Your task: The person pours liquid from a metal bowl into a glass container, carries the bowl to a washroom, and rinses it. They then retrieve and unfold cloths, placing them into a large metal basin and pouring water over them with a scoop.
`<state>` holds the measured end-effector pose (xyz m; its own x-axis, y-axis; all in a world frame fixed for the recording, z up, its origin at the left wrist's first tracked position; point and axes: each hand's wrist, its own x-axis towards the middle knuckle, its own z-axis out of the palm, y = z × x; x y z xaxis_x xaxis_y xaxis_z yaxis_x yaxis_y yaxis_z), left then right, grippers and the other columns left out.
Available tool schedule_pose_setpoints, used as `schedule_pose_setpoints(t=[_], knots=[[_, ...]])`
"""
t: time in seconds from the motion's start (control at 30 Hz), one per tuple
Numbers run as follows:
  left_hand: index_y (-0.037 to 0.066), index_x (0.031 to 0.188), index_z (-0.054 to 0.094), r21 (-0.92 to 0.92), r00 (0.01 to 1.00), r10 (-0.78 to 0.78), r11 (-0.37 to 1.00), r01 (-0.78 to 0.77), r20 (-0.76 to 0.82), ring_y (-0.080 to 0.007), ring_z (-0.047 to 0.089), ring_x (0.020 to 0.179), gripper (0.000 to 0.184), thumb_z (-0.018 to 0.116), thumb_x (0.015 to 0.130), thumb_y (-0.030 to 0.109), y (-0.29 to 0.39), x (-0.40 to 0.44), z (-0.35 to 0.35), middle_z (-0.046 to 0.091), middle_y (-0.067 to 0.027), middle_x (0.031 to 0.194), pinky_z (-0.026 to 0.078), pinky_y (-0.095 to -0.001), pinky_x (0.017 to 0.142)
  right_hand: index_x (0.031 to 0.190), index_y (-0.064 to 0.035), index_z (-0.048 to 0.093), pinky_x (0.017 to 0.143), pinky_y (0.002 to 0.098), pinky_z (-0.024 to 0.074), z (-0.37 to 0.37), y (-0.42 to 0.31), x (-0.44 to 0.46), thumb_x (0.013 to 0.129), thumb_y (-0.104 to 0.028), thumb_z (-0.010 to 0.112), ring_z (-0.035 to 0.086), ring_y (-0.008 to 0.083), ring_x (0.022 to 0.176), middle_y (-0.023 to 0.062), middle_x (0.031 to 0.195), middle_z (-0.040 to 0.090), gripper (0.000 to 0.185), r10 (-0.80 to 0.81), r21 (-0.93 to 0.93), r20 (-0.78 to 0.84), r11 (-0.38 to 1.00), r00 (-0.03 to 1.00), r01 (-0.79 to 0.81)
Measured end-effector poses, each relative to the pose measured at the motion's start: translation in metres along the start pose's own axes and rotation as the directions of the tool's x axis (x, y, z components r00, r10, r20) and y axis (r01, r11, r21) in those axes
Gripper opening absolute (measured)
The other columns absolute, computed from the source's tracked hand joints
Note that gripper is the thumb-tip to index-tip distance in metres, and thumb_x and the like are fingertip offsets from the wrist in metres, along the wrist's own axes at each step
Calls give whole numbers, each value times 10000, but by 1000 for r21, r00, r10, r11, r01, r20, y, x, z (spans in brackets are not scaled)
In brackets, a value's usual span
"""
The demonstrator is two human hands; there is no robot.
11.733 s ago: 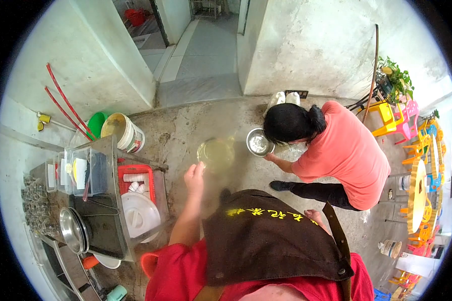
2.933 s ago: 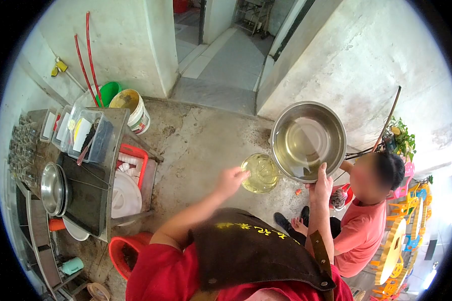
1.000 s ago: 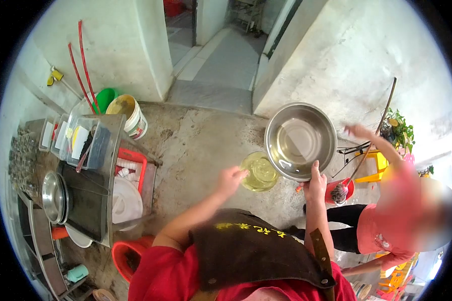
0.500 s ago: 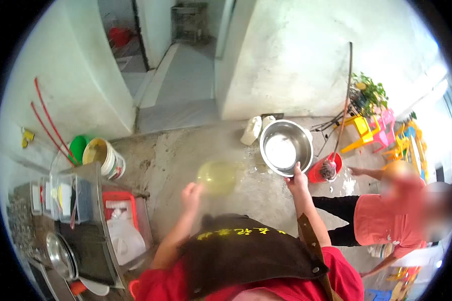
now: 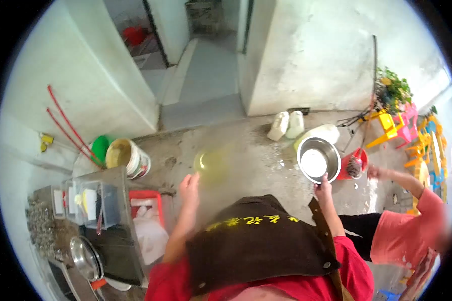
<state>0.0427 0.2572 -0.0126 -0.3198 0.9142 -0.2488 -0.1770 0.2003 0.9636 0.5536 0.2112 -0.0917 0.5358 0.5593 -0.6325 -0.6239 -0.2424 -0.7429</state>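
My left hand [image 5: 189, 185] is closed at the near rim of a yellowish see-through bowl [image 5: 206, 161], out in front of me over the floor. A hazy smear over the middle of the view blurs this bowl. On the other side my right hand [image 5: 324, 189] grips the near edge of a round stainless steel pot [image 5: 306, 173], tilted so its shiny inside shows. Just behind that pot stands a red bucket [image 5: 359, 159] with a grey mop head [image 5: 355, 168] in it.
A co-worker's hand [image 5: 380, 172] is beside the red bucket. White jugs [image 5: 286, 125] stand by the wall. To the left are a white bucket [image 5: 135, 160], a metal counter [image 5: 118, 200] with tubs and steel bowls, and a red crate [image 5: 158, 213]. Small plastic chairs [image 5: 384, 128] stand at right.
The view has turned left, so the surroundings sit further right. The steel pot has moved right and nearer the bucket, and a large pale container now shows behind it. Both hands keep their holds.
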Motion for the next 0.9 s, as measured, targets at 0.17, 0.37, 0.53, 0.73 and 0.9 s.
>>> schedule_pose_setpoints(t=[0.17,0.37,0.53,0.73,0.9], knots=[[129,572,416,-30,998,43,999,-45,-55,-37,308,517,308,589,826,156,13,32,-9,365,61,560,228,-209,478,966,-13,502,379,254,392,67,2,-6,851,-398,542,543,175,554,87,793,569,403,1,-201,16,979,1000,2],[120,594,435,-141,990,-5,990,-15,-140,-36,320,517,282,585,832,139,67,57,17,370,58,571,236,-202,474,884,7,544,348,255,389,193,25,-1,851,-416,533,503,167,430,83,664,573,425,143,-510,241,860,960,0],[104,630,482,-172,984,3,985,-34,-177,-39,332,514,228,590,830,127,90,100,34,381,56,574,247,-202,468,859,30,556,341,260,406,311,49,11,868,-381,513,517,168,429,92,674,586,414,245,-678,358,731,901,71],[106,632,459,-254,963,-15,966,-55,-268,-44,331,492,237,605,818,109,127,168,52,382,51,558,250,-207,463,845,31,550,333,274,391,436,74,24,864,-361,527,519,181,423,101,655,578,392,386,-694,492,715,780,84],[124,615,440,-289,946,-10,953,-89,-325,-47,335,491,265,610,818,113,141,249,46,379,48,551,258,-211,468,870,52,538,318,267,359,529,82,25,866,-355,527,509,181,415,113,648,572,407,412,-713,518,692,750,113]])
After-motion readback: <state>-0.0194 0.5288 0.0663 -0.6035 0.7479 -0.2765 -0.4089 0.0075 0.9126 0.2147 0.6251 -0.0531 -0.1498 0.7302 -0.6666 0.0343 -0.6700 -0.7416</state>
